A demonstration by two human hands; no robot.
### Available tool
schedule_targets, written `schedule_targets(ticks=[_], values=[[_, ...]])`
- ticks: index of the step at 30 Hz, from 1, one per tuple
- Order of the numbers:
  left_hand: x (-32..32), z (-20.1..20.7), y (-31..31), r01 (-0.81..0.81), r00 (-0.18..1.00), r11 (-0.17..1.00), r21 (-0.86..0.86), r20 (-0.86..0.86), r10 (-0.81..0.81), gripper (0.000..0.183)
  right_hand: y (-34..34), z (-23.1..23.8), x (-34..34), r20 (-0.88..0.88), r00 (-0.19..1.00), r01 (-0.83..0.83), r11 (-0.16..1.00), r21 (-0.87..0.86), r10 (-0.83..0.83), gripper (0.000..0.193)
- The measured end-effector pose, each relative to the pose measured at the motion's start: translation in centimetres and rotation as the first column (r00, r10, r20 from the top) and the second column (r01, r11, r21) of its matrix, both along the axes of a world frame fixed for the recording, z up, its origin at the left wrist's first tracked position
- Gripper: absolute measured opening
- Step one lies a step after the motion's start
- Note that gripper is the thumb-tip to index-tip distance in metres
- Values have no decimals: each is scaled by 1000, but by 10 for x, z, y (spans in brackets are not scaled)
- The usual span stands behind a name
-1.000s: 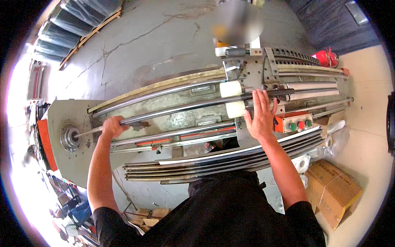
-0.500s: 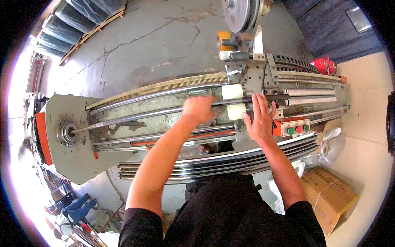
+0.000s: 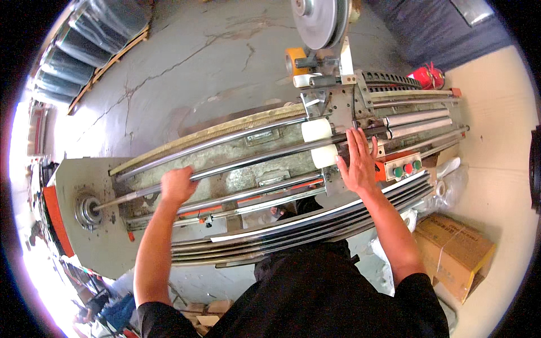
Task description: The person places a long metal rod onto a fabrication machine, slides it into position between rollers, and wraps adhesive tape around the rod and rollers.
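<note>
A long steel rod (image 3: 248,159) runs from a round chuck (image 3: 88,212) on the left end plate, between two white rollers (image 3: 317,130), to the carriage plate. My left hand (image 3: 178,186), slightly blurred, is closed round the rod nearer the chuck. My right hand (image 3: 359,163) lies with its fingers stretched out across the rod's right portion, just beside the rollers. Its palm faces down, so what lies beneath is hidden. Near that wrist is an orange control box (image 3: 398,168) with green and red buttons.
Several loose rods (image 3: 315,222) lie along the machine's near side, before my body. A large pulley wheel (image 3: 314,22) stands beyond the carriage. At right are a cardboard box (image 3: 453,253) and red extinguishers (image 3: 428,76). Wrapped dark rolls (image 3: 67,67) sit on a pallet at far left.
My left hand has moved left along the rod, from near the rollers toward the chuck. My right hand stays at the carriage. The view has shifted a little.
</note>
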State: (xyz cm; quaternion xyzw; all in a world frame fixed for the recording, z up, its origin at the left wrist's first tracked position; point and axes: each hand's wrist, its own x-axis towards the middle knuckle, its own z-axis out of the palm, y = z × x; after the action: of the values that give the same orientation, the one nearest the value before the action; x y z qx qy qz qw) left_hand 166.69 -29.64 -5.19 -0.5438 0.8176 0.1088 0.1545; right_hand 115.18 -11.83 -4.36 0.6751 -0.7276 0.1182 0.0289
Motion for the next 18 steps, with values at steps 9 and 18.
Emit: schedule_targets(ticks=[9,18], values=[[206,-3,-28,-260,960,961,90,130,247,36,0,-3,0,-5,1000,27,999,28,-27,83],[-54,8,-4,74,996,970,232,-60,-62,59,2,-4,1,-35,999,30,1000,0,-30,84]])
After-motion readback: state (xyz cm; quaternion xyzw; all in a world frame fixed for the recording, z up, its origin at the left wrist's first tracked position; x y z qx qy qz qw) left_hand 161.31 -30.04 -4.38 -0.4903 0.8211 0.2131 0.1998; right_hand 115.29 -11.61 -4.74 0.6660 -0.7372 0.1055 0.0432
